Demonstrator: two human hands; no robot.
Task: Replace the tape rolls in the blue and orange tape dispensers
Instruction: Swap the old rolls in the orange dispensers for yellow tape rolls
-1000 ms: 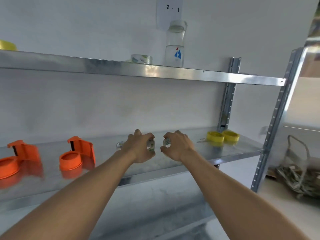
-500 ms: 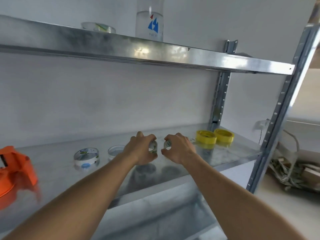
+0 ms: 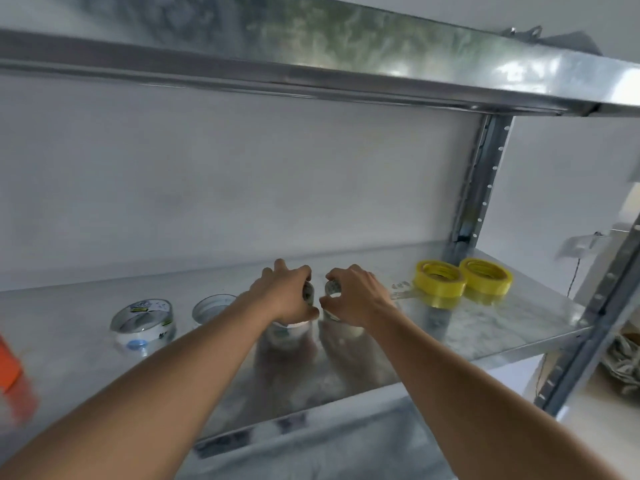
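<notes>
Both hands reach onto a metal shelf (image 3: 502, 327): the left hand (image 3: 284, 294) and right hand (image 3: 356, 296) each grip a clear tape roll. Two further clear rolls (image 3: 143, 322) lie to the left; two yellow rolls (image 3: 438, 278) lie to the right.

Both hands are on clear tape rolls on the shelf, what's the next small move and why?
Probably lift both rolls off the shelf. The left hand and right hand each already close around a clear roll, left roll, right roll, and the orange dispenser sits far left.
</notes>
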